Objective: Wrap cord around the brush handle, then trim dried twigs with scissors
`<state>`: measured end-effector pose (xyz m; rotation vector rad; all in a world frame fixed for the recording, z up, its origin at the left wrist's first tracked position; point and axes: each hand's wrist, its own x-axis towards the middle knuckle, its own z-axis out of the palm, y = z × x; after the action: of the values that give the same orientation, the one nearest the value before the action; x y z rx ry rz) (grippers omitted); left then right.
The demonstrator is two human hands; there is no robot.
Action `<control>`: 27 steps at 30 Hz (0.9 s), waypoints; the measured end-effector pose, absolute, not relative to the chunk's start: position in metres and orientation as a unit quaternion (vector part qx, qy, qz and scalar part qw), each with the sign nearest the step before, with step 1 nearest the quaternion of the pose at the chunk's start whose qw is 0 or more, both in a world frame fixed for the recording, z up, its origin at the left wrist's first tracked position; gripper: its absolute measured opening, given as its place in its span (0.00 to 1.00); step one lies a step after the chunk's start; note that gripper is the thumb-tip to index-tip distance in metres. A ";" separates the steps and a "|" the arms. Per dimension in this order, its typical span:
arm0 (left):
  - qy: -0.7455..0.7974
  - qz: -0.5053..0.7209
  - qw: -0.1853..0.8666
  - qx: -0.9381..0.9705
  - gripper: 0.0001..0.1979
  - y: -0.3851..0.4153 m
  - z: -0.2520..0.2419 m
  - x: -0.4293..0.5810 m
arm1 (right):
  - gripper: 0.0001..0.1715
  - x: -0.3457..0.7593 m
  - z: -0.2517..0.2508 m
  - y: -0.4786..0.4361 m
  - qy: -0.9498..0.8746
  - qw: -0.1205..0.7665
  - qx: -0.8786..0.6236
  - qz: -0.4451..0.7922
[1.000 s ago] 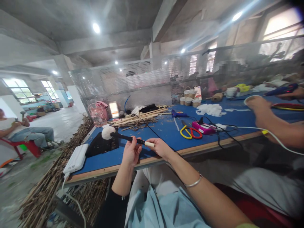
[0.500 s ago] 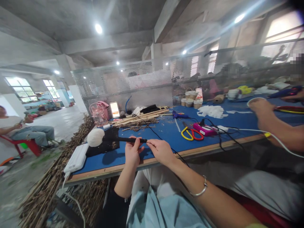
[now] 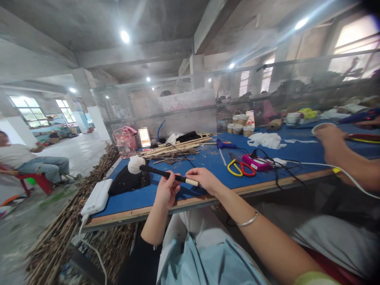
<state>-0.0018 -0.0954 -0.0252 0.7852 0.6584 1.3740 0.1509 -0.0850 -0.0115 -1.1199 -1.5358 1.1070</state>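
Note:
A stick wrapped in black (image 3: 157, 171) has a round white ball (image 3: 137, 164) on its far left end and a bare pale wooden tip at the right. My left hand (image 3: 167, 190) is closed around the wrapped part, thumb on top. At the pale tip, my right hand (image 3: 204, 180) has its fingers pinched together against the stick; its far fingers are partly hidden. The stick slopes down to the right above the blue table (image 3: 130, 202). Beneath the ball lies a black cloth (image 3: 130, 182). Red-and-yellow scissors (image 3: 242, 168) lie right of my right hand.
Thin wooden sticks (image 3: 178, 148) lie behind my hands. A glue gun (image 3: 225, 144), a purple box (image 3: 257, 162) with cables and white material (image 3: 265, 140) are on the right. A white power bank (image 3: 97, 196) sits left. A co-worker's arm (image 3: 341, 154) reaches in at right.
The stick has tilted, its ball moving right and up and its other end dipping. The pale bare tip, covered by my right hand before, now shows. My right hand has shifted slightly right.

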 end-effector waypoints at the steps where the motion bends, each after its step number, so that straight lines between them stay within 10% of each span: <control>1: 0.293 0.609 0.657 0.334 0.21 -0.094 -0.026 -0.002 | 0.14 0.150 -0.013 -0.085 -0.610 0.453 -0.454 0.466; 18: 0.306 0.678 0.571 0.347 0.24 -0.095 -0.028 0.008 | 0.15 0.134 -0.024 -0.118 -0.786 0.381 -0.484 0.058; 27: 0.316 0.652 0.574 0.383 0.24 -0.097 -0.029 0.008 | 0.13 0.151 -0.014 -0.115 -0.775 0.417 -0.471 0.062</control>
<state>0.0076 -0.0967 -0.0287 0.8976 0.7396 1.5269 0.1506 -0.1147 -0.0139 -1.1827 -1.9457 0.1559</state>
